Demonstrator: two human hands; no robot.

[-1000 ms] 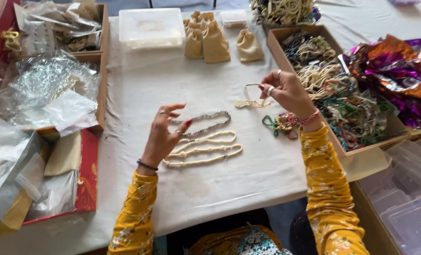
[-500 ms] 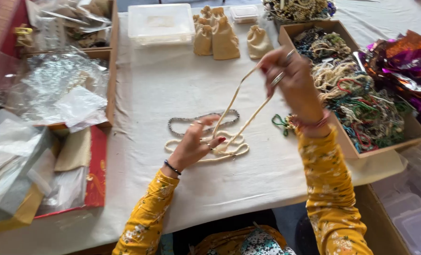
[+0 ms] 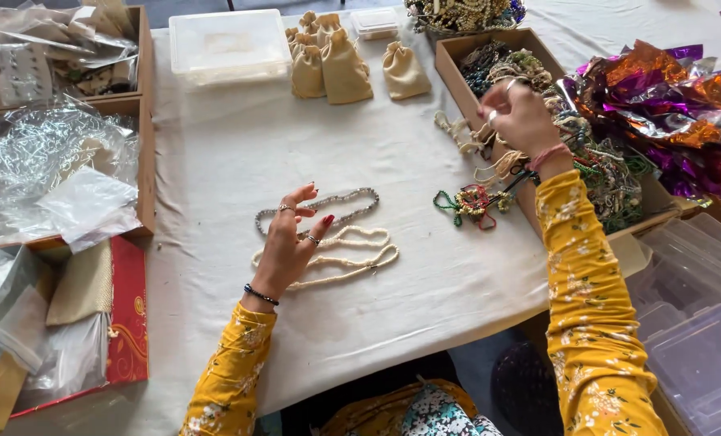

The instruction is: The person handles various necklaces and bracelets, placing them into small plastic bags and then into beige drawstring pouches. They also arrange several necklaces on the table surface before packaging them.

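A person in yellow flowered sleeves sits at a table covered with a pale cloth (image 3: 296, 339), seen from above. The left hand (image 3: 289, 242) rests near the middle of the table with fingers spread and loosely curled, holding nothing; its fingertips lie on or just above three bead strings laid side by side: a grey necklace (image 3: 352, 202) on the far side and two cream necklaces (image 3: 360, 250) nearer the person. The right hand (image 3: 522, 117) reaches to the right, over the near edge of a cardboard box (image 3: 457, 73) heaped with mixed beads. Its fingers are pinched together on a cream cord (image 3: 465, 137) that trails out of the box onto the cloth; how firmly it grips cannot be made out. Just beside the box, on the cloth, lies a small green and red beaded piece (image 3: 469, 200). At the far edge stand several tan drawstring pouches (image 3: 340, 64) and a clear plastic tub (image 3: 227, 44). To the left are wooden trays of crinkled plastic bags (image 3: 61, 161); to the far right, shiny purple and orange foil (image 3: 667, 105). To do this well, it seems best to lift the cord slowly and straight up so it does not snag the tangled strands, while the left hand keeps the laid-out necklaces flat and apart.
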